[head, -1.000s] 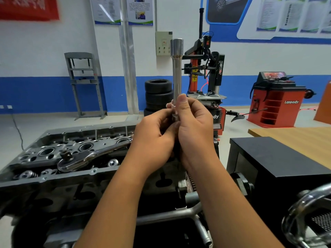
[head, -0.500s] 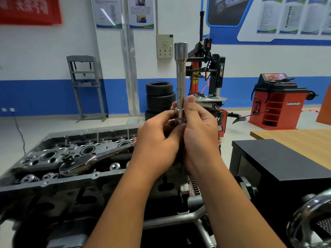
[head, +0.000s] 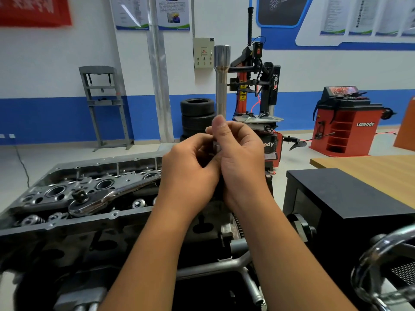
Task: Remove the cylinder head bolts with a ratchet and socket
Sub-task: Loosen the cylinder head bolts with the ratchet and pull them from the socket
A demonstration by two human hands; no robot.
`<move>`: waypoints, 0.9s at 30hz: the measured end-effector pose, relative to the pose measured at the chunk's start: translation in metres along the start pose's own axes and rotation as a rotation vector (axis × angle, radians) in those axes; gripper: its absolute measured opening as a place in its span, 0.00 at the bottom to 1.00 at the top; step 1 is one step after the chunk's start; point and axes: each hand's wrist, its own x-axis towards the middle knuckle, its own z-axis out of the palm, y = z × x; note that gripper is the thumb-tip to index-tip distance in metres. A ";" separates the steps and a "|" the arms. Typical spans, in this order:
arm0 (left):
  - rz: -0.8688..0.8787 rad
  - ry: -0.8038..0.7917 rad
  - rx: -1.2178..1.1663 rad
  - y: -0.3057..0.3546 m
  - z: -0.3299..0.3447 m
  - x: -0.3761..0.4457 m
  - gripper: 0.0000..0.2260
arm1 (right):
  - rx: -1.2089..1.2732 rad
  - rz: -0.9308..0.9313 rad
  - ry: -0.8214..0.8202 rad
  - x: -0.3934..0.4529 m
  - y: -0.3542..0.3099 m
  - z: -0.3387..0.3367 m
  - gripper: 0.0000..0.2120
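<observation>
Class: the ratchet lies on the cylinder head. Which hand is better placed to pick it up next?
Left, probably. The ratchet lies left of both hands, nearest the left hand; the right hand can keep the extension bar.

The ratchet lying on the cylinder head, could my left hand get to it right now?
Probably not right away: the left hand grips the lower end of the extension bar together with the right hand. The ratchet lies uncovered on the cylinder head, so letting go should open the way.
</observation>
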 end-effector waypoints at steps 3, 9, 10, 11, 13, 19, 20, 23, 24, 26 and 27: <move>-0.021 -0.084 -0.086 0.001 -0.003 0.000 0.09 | -0.027 0.006 -0.002 0.001 0.000 0.001 0.27; -0.042 -0.071 -0.106 0.000 -0.004 0.002 0.09 | 0.007 0.001 -0.004 0.000 0.000 0.001 0.19; -0.033 -0.045 -0.074 -0.001 -0.003 0.001 0.09 | -0.004 -0.006 0.000 0.001 0.000 0.000 0.18; -0.025 -0.029 -0.052 0.000 -0.002 0.001 0.09 | -0.018 -0.010 0.004 0.001 0.000 0.000 0.17; -0.014 -0.050 -0.070 0.000 -0.003 0.001 0.08 | -0.038 -0.012 0.005 0.000 -0.001 0.001 0.19; -0.052 -0.100 -0.166 0.001 -0.006 0.002 0.08 | -0.015 0.006 -0.011 -0.002 -0.003 0.002 0.19; -0.050 -0.082 -0.160 0.001 -0.006 0.002 0.08 | -0.029 -0.003 -0.015 -0.002 -0.003 0.001 0.15; -0.049 -0.034 -0.124 0.002 -0.006 0.001 0.07 | -0.086 -0.024 -0.038 -0.002 -0.002 0.000 0.11; -0.054 -0.043 -0.133 0.002 -0.006 0.001 0.07 | -0.088 -0.027 -0.043 -0.002 -0.002 0.000 0.12; -0.095 -0.101 -0.204 0.004 -0.008 0.000 0.06 | -0.082 -0.025 -0.046 -0.002 -0.001 0.001 0.18; -0.116 -0.132 -0.236 0.005 -0.009 0.000 0.07 | -0.076 -0.023 -0.044 -0.001 -0.001 0.001 0.19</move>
